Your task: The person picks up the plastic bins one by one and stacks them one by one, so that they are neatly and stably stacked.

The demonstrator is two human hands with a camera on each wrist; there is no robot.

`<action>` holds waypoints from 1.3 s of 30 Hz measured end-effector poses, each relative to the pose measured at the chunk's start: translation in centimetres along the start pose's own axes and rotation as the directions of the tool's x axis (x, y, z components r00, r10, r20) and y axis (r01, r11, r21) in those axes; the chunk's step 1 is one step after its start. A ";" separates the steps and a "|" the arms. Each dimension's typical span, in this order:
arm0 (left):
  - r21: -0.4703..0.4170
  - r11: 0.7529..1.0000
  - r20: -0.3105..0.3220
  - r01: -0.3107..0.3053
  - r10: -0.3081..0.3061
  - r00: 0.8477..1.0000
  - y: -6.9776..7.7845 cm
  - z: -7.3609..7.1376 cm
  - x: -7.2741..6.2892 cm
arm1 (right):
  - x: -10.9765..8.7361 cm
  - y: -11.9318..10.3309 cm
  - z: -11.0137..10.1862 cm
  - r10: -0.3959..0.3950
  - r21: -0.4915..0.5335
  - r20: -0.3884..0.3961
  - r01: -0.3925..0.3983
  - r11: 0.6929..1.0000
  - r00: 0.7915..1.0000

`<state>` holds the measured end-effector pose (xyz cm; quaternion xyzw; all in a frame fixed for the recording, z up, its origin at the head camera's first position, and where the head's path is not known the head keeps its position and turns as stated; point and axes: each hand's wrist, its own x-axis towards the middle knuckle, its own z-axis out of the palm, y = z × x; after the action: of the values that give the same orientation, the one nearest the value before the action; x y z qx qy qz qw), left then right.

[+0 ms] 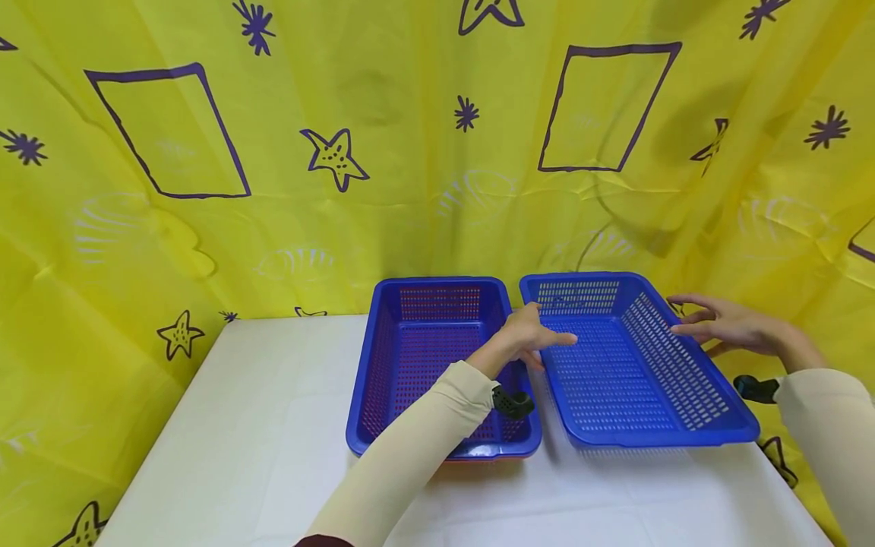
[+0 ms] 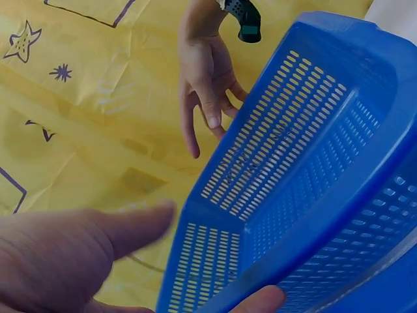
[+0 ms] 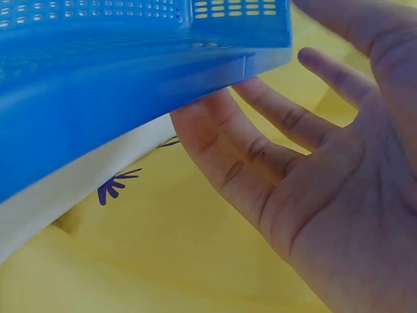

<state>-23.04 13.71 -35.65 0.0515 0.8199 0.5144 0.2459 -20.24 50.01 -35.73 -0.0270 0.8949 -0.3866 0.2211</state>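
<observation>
A blue perforated plastic basket [image 1: 608, 372] is on the right side of the table, between the two hands. At its left rim is the left hand [image 1: 529, 334], thumb stretched out over the basket side; in the left wrist view, a fingertip [image 2: 264, 300] overlaps the rim while the thumb stands apart. Along the opposite rim, the right hand [image 1: 734, 325] has its fingers spread and loosely bent. The right wrist view shows its fingertips right at the underside of the rim, with the thumb off to the side. Neither hand curls round the basket.
A darker blue basket [image 1: 362, 365] stands to the left, with red showing through its holes and along its lower edge. The left forearm crosses above it. A white-covered table [image 1: 273, 425] lies beneath, with a yellow patterned curtain [image 1: 410, 220] behind and at the sides.
</observation>
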 end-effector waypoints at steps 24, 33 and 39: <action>0.139 0.990 -0.126 -0.035 0.053 0.991 -1.2 2.1 1.3 | 0.4 2.2 -0.3 -0.026 0.072 -0.005 0.026 0.997 1.000; 0.184 0.982 -0.125 -0.037 0.061 0.990 -1.2 2.1 1.4 | 0.4 2.2 -0.3 -0.022 0.067 -0.013 0.023 0.998 1.000; 0.191 0.981 -0.123 -0.037 0.061 0.991 -1.2 2.0 1.3 | 0.3 2.0 -0.1 -0.024 0.056 -0.029 0.026 0.998 0.999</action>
<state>-23.01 15.23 -37.86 0.0614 0.8775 0.4426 0.1739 -20.27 51.43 -37.19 -0.0265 0.8864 -0.4146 0.2042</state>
